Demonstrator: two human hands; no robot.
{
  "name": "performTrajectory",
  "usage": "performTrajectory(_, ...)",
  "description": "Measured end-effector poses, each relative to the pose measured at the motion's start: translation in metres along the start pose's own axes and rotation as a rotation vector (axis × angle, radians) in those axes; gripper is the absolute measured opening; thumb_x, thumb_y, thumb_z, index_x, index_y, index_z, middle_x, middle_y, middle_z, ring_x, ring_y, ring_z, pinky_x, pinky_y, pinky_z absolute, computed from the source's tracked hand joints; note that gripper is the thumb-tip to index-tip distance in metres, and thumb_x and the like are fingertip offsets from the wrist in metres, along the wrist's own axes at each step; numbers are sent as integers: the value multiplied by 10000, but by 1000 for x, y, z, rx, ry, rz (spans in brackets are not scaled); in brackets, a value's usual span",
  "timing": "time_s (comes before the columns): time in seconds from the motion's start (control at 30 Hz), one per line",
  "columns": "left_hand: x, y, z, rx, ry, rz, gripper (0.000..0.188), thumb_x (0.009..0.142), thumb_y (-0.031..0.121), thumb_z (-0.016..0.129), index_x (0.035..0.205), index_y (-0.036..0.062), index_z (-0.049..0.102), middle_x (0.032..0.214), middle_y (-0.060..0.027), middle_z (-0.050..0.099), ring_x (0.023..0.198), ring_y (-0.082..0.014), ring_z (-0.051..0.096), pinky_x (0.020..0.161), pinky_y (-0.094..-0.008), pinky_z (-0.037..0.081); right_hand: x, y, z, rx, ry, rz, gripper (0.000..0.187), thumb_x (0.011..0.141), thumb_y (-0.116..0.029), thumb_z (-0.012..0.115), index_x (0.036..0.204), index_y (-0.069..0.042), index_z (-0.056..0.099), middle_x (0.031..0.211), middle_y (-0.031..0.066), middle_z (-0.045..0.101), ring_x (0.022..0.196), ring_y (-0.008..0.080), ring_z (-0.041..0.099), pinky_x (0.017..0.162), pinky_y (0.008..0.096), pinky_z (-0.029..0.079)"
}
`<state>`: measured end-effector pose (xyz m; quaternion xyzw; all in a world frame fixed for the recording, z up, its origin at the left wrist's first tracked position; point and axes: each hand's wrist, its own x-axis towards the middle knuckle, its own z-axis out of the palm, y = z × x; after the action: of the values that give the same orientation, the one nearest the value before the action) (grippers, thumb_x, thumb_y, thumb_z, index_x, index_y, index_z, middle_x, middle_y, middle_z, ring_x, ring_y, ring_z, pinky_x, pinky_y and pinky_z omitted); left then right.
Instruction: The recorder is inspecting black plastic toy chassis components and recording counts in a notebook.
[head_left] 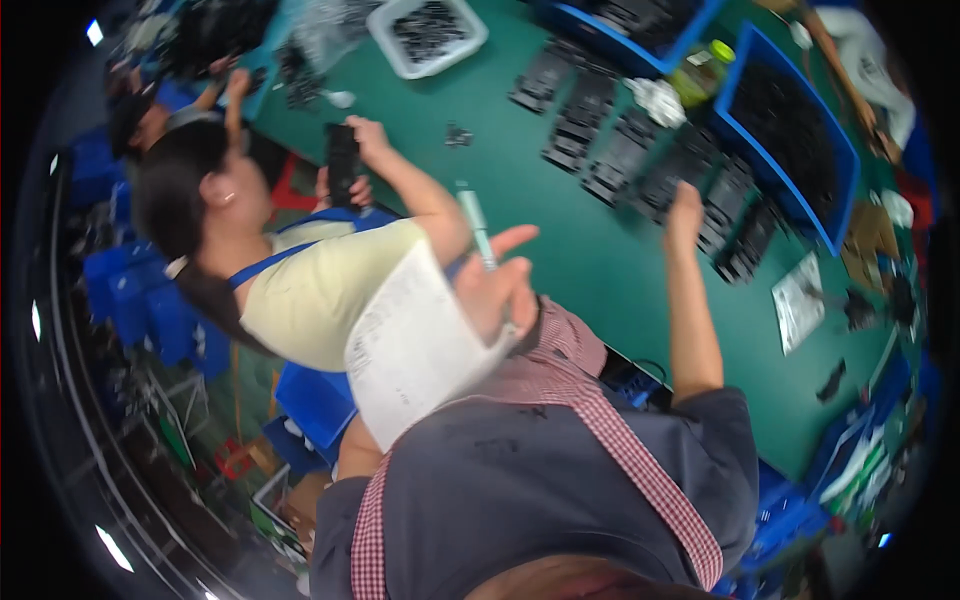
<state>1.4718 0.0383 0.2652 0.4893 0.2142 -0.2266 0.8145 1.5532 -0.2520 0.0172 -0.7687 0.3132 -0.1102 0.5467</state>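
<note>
My left hand (497, 285) is raised in front of my chest, holding a white printed sheet of paper (410, 350) and a teal pen (477, 225) that sticks up between the fingers. My right hand (685, 212) reaches out over the green table (560, 240), its fingertips at a row of black plastic parts (690, 165). Whether it grips one is hidden by the back of the hand. A co-worker in a yellow shirt (310, 280) stands at my left, holding a black part (342, 165) with both hands.
More black parts (580, 115) lie in rows across the table. Blue bins (835, 160) of dark pieces stand at the back right, a white tray (428, 35) at the back. A green-capped bottle (705, 70) and a clear bag (797, 300) lie nearby. Blue crates (140, 300) line the left.
</note>
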Motion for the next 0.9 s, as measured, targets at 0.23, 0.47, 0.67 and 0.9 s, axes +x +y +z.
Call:
performTrajectory(0.23,-1,-9,12,-99,-33,-26,289,887,57,384,1157,-41,419,425,-33,393,316,-123,373,343,-234,325,64,22,-40,165,-56,105,396,880,-277,509,1112,43,532,1093,91,568,1015,179,507,881,294,374)
performTrajectory(0.47,1,-6,8,-114,-48,-17,255,884,55,379,1113,-39,441,417,-38,400,304,-122,367,331,-236,323,86,40,-41,-118,-15,44,426,869,-296,518,1132,39,508,1083,120,564,1010,214,510,860,312,378)
performTrajectory(0.67,2,-5,5,-98,-34,-5,244,881,55,381,1096,-40,447,424,-38,405,306,-121,360,330,-235,313,66,13,-29,-503,79,-125,508,831,-302,568,1194,28,439,1080,195,526,1028,299,483,877,361,378)
performTrajectory(0.9,0,-2,-1,-106,-38,-15,247,878,67,376,1092,-47,425,442,-56,430,317,-140,389,341,-251,344,2,-53,29,-490,-196,-579,377,837,-115,517,1180,18,433,1160,200,461,1093,346,426,906,393,366)
